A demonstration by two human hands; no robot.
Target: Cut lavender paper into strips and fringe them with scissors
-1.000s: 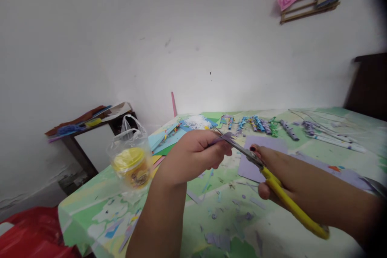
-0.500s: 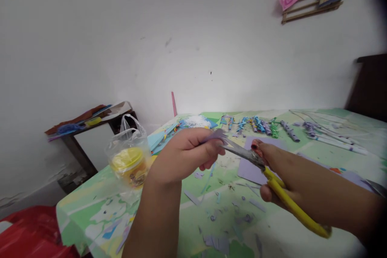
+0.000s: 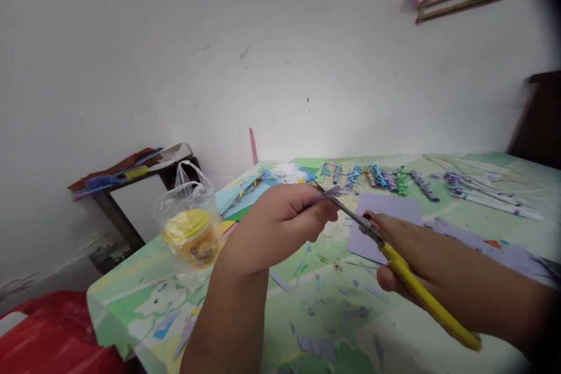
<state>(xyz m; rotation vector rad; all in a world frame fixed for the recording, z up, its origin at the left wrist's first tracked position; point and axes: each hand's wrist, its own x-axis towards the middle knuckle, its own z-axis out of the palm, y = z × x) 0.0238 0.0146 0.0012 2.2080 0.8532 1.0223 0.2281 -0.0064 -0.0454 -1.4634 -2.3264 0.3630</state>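
Between the thumb and fingers of my left hand (image 3: 284, 228) is a small piece of purple paper (image 3: 335, 191), its outer end cut into a fringe. My right hand (image 3: 407, 239) is closed around scissors with yellow handles (image 3: 423, 301). Their metal blades (image 3: 350, 212) reach left to the paper, just past my left fingertips, and look nearly closed across it. Part of the paper is hidden inside my left grip. Under the blades, a flat purple sheet (image 3: 385, 213) lies on the table.
Curled paper rolls (image 3: 381, 178) line the table's back, with white sticks (image 3: 495, 204) at right. Paper scraps (image 3: 318, 346) litter the printed tablecloth (image 3: 118, 310). A yellow-lidded tub (image 3: 188, 234) in a clear bag stands left. A red bag (image 3: 56, 333) lies at lower left.
The scissor blades, slightly apart before, now look nearly closed at the paper. My left hand and the paper have shifted slightly right in view. The whole view has tilted a little.
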